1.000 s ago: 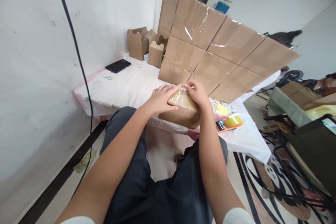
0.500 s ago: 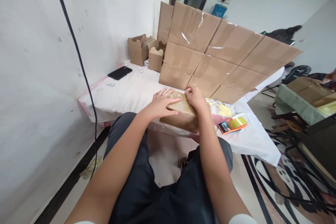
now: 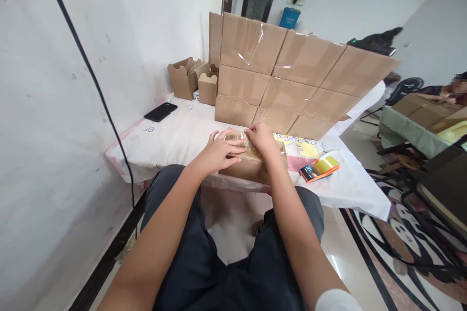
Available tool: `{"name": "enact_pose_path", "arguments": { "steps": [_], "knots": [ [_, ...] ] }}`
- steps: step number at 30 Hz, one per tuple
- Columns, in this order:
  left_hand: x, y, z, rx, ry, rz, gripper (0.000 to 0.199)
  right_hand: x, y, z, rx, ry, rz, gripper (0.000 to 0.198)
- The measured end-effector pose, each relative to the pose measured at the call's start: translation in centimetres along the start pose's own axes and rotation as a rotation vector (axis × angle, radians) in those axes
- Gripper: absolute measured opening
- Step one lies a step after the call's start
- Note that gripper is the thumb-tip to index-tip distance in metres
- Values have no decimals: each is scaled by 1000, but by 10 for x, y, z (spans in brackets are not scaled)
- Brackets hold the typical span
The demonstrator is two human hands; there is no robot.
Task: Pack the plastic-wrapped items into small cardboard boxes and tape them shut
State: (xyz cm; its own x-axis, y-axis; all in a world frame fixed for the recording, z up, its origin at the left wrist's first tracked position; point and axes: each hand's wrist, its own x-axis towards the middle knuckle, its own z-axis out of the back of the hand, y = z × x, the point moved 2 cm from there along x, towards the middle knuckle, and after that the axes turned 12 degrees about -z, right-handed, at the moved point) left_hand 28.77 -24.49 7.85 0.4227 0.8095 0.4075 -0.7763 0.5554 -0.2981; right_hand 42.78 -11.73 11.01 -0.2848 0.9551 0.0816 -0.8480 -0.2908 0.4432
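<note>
A small cardboard box lies at the table's near edge, with shiny, wrinkled clear packing tape across its top. My left hand rests on the box's left side and top, fingers spread. On the far side of the top, my right hand has its fingers curled and pinched together at the tape; the fingertips are partly hidden. To the right of the box lies a tape dispenser with orange edges and a yellowish roll.
Taped cardboard boxes form a tall stack behind my hands. Open cartons stand at the back left, near a black phone. Small labels lie about the white tablecloth. A black cable hangs at left. Another person sits far right.
The view has shifted a little, so the stack and table sit further left. My right hand has moved slightly along the box top; my left hand stays on the box.
</note>
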Motion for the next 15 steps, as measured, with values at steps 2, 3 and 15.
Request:
{"name": "enact_pose_path", "arguments": {
  "steps": [2, 3, 15],
  "knots": [
    [0, -2, -1, 7, -6, -22, 32, -5, -4, 7, -22, -33, -38, 23],
    [0, -3, -1, 10, -7, -29, 33, -7, -8, 11, -33, -33, -57, 22],
    [-6, -5, -8, 104, -16, -192, 40, -32, -131, 45, 395, 136, -192, 52]
  ]
}}
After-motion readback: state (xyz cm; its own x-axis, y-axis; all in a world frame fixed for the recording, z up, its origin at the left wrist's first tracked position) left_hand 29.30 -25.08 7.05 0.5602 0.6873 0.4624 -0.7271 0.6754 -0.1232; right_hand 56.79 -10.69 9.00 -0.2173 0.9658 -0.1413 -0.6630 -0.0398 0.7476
